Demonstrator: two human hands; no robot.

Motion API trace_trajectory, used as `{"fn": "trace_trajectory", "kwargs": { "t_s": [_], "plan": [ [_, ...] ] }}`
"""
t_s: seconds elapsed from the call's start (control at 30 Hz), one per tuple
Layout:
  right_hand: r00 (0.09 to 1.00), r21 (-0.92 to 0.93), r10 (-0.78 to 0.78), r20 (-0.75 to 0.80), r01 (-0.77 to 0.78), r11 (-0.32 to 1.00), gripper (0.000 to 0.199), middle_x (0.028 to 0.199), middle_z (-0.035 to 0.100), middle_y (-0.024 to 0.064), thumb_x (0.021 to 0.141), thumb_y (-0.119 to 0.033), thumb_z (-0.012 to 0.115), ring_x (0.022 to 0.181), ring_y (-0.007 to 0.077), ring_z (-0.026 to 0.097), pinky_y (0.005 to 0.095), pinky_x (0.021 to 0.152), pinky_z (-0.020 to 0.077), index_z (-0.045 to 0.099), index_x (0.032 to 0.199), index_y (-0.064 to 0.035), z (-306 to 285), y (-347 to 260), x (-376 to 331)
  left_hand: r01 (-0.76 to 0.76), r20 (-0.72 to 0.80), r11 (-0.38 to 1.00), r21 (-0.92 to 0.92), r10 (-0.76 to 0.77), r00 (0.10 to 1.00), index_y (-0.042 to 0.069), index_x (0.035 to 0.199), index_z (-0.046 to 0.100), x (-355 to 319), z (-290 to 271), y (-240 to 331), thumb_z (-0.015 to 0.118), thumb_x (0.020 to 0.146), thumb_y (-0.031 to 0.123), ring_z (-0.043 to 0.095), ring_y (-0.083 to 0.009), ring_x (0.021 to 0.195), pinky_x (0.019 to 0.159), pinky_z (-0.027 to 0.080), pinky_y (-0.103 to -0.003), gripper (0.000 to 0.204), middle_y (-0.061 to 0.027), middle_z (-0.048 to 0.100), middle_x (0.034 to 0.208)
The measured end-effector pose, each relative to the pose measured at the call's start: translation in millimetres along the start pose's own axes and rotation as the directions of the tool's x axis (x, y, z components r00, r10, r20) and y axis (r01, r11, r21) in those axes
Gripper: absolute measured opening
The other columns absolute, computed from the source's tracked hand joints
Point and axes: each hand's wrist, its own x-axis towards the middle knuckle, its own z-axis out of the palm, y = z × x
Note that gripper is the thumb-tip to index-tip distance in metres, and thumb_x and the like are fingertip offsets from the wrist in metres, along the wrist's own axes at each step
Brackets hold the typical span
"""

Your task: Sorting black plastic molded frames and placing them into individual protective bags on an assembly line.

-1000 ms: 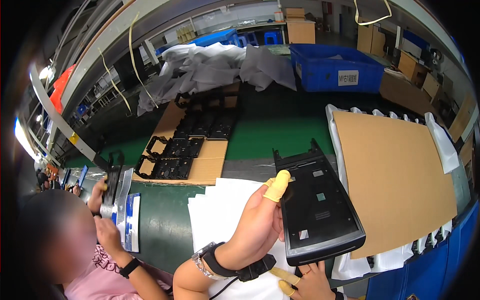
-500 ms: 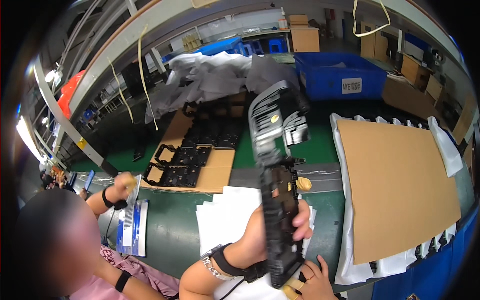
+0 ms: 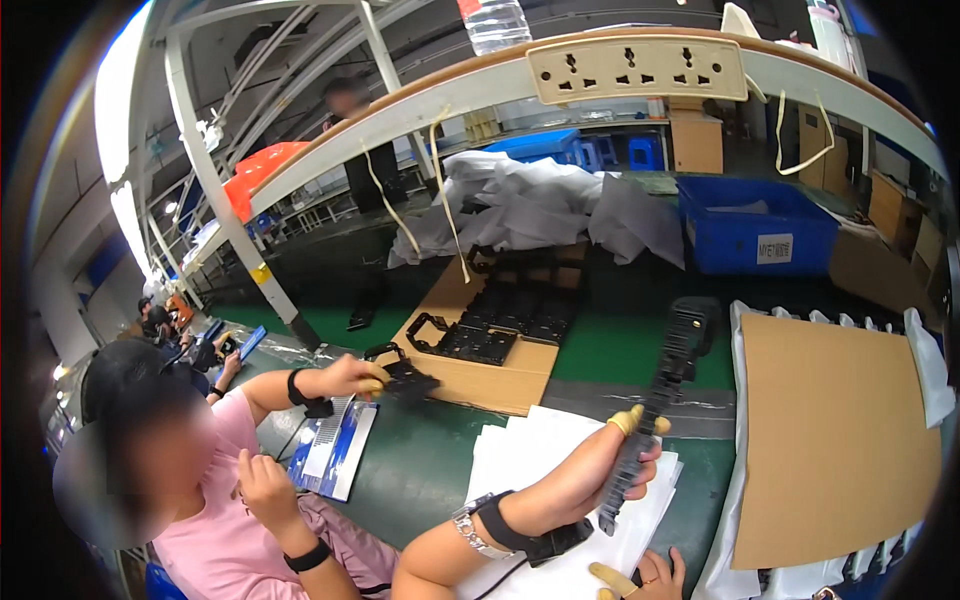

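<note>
Black plastic panel (image 3: 655, 400) held edge-on, upright above white paper stack (image 3: 530, 450) on table. Left hand (image 3: 610, 470) grip closed around lower half, finger cots on. Right hand (image 3: 650, 578) low, fingers loose, holds nothing. Better: support panel's bottom edge with right hand, avoid flexing.

A blue plastic bin (image 3: 755, 235) stood at the far right of the worktop (image 3: 420, 470), with a small white rectangular label (image 3: 774, 248) on its front wall. A brown cardboard box (image 3: 697, 140) stood farther back, behind the bin.
</note>
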Motion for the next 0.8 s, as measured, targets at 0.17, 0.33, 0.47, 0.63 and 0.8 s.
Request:
{"fn": "trace_trajectory", "kwargs": {
  "t_s": [0.17,0.33,0.47,0.63,0.8],
  "plan": [
    [1.0,0.028,-0.018,-0.017,0.019,0.999,0.036,0.112,0.051,0.0206,0.085,-0.026,0.055,0.112,0.0361,0.043,0.0553,0.104,0.0195,0.059,0.121,-0.0226,-0.3,3.9,0.0,-0.22,-0.246,0.714,0.665,0.488,0.837,0.001,0.125,0.041,-24.0,14.3,20.3,0.053,0.093,0.017,0.051,-0.0113,0.103,0.091,0.04,-0.026,0.038,-0.0056,0.051,0.116],
    [1.0,0.037,-0.003,0.004,0.003,0.999,0.038,0.112,0.051,0.0225,0.084,-0.026,0.055,0.113,0.0367,0.042,0.0557,0.105,0.0187,0.058,0.122,-0.0217,-2.0,6.7,0.2,0.192,-0.104,-0.017,0.981,0.793,0.601,0.004,0.12,0.047,-54.6,-29.2,57.2,0.062,0.082,0.002,0.058,-0.0138,0.087,0.073,0.048,-0.028,0.04,-0.0057,0.058,0.096],
    [0.999,0.045,-0.047,0.004,0.047,0.998,0.039,0.113,0.051,0.0232,0.084,-0.026,0.056,0.113,0.0366,0.042,0.0561,0.105,0.0182,0.057,0.122,-0.021,-3.7,7.5,0.4,0.657,0.076,-0.515,0.551,0.815,0.575,0.005,0.112,0.051,-87.5,-85.7,74.8,0.06,0.069,0.0,0.061,-0.0329,0.079,0.062,0.049,-0.041,0.043,-0.014,0.058,0.091],
    [0.997,0.059,-0.077,-0.022,0.079,0.995,0.039,0.113,0.051,0.0236,0.084,-0.027,0.055,0.114,0.0366,0.042,0.0561,0.105,0.0177,0.057,0.122,-0.0206,-1.9,9.0,-1.4,0.799,-0.026,-0.498,0.338,0.843,0.537,0.005,0.109,0.049,-126.8,-171.7,83.1,0.061,0.071,0.002,0.061,-0.032,0.075,0.059,0.05,-0.041,0.04,-0.0144,0.058,0.087],
    [0.998,0.078,-0.063,-0.018,0.064,0.995,0.039,0.116,0.051,0.024,0.085,-0.029,0.055,0.116,0.0367,0.042,0.0563,0.105,0.0168,0.057,0.123,-0.0202,0.8,9.8,-2.6,0.834,-0.28,-0.447,0.325,0.796,0.536,0.006,0.111,0.05,-135.4,-193.4,67.2,0.064,0.079,0.019,0.061,-0.0336,0.08,0.065,0.051,-0.042,0.037,-0.0153,0.059,0.092]
  ]
}}
